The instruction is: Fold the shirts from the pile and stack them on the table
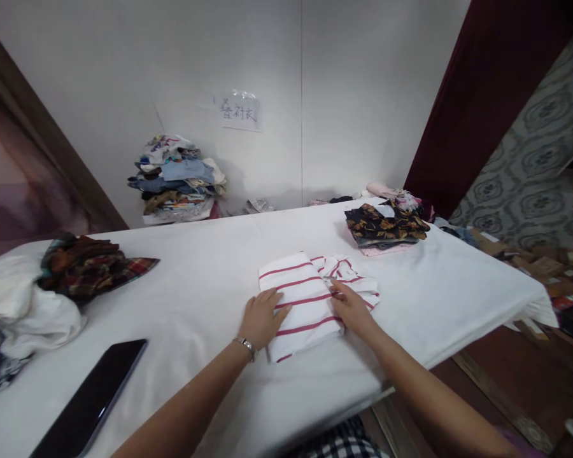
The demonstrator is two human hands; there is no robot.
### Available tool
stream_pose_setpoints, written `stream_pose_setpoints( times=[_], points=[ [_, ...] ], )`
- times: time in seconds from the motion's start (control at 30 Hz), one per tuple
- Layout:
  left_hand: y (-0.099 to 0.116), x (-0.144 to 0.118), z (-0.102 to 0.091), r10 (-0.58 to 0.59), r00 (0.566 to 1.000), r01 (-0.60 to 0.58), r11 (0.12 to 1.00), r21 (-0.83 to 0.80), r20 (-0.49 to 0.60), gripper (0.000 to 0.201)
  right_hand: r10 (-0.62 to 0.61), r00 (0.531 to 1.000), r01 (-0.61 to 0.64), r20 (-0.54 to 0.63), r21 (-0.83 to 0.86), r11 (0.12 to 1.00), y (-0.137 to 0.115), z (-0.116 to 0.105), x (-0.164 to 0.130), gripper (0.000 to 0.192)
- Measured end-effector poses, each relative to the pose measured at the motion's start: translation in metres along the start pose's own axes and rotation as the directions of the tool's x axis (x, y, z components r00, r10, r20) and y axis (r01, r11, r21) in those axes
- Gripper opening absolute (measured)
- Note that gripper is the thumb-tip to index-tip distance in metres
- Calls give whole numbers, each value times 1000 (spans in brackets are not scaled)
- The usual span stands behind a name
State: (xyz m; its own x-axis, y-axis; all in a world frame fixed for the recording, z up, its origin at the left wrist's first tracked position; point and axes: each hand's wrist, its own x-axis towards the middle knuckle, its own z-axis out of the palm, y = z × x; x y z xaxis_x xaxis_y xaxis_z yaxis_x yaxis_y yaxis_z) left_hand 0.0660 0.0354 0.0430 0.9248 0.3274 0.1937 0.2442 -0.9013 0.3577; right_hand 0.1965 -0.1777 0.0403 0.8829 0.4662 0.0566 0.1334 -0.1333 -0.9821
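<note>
A white shirt with red stripes (298, 296) lies partly folded on the white-covered table, near its front edge. My left hand (262, 317) rests on the folded shirt's left side, fingers stretched out over the cloth. At the right edge of the folded part, my right hand (352, 306) has thumb and fingers closed on the striped fabric. Beyond that hand, a bunched part of the shirt (365, 286) spreads to the right. A metal bracelet watch (246, 345) sits on my left wrist.
Folded clothes (386, 222) are stacked at the back right. To the left lie a plaid garment (95, 264), white cloth (42, 318) and a dark phone (93, 394). Behind the table rises a tall clothes pile (176, 181); a handwritten paper (241, 113) hangs on the wall.
</note>
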Motion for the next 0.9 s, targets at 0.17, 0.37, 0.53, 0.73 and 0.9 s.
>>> stream_pose_setpoints(
  times=[0.17,0.37,0.53,0.73,0.9],
  points=[
    [-6,49,-17,69,998,-69,995,66,2,45,364,930,-365,49,233,901,-7,-40,-59,43],
    [5,139,-1,115,961,-120,993,7,251,69,600,739,-651,308,557,516,-18,-33,-91,41],
    [21,194,21,59,905,-41,998,-52,421,85,550,763,-613,340,651,448,-15,-8,-65,29],
    [34,208,19,19,853,27,996,-80,522,67,576,722,-666,384,611,427,-6,10,-44,27],
    [31,206,-13,-29,820,102,990,-96,572,56,523,777,-625,351,535,569,-8,11,-35,36]
  ],
)
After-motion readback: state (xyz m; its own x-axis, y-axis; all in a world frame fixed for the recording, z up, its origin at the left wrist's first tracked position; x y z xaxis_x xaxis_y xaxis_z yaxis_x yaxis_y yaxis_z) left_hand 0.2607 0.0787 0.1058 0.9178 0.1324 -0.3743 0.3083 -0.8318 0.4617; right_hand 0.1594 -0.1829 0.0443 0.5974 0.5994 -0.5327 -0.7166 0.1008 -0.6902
